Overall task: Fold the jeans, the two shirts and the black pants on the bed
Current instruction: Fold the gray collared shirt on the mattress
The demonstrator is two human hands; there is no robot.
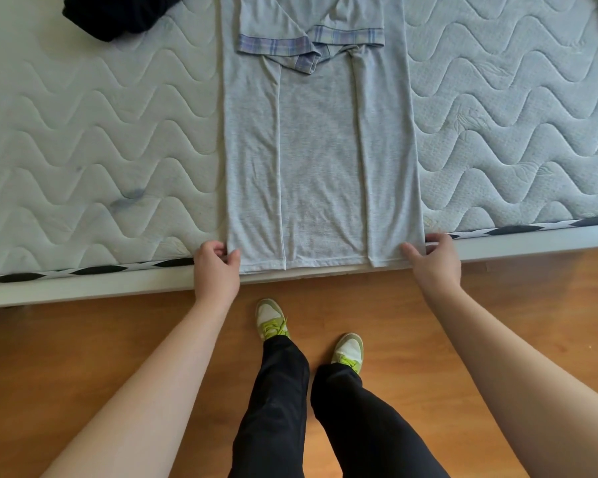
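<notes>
At mattress edge, hands (217, 262) (435, 257) pinch grey jersey shirt (320, 160).

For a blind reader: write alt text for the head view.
A person's left hand and right hand pinch the bottom corners of a grey shirt laid flat on a quilted mattress, its sides and plaid-cuffed sleeves already folded inward. A dark garment lies at the mattress's far left.

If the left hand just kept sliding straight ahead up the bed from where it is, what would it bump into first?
Mostly bare mattress beside the grey shirt, whose hem corner the left hand pinches. Further up, probably the dark garment near the top, though it may pass just right of it.
</notes>
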